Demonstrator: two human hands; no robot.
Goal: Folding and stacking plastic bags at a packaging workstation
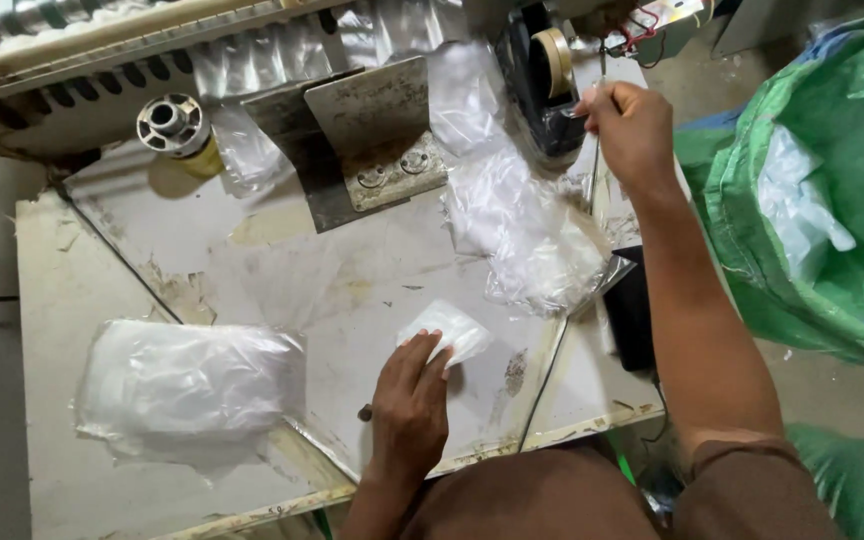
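Note:
My left hand (410, 400) rests on the worn white table (252, 250), its fingertips pressing a small folded clear plastic packet (449, 330) against the surface. My right hand (629, 125) is raised at the far right, fingers pinched at the tape of a black tape dispenser (539, 85) holding a tan tape roll (554, 60). A heap of loose clear plastic bags (532, 240) lies between the two hands. A flat stack of clear bags (187, 385) sits at the near left.
A grey metal bracket (367, 135) is bolted at the table's middle back. A metal spool (172, 125) stands at the back left beside a machine body (72, 60). A green woven sack (812, 200) holding plastic stands on the floor at the right.

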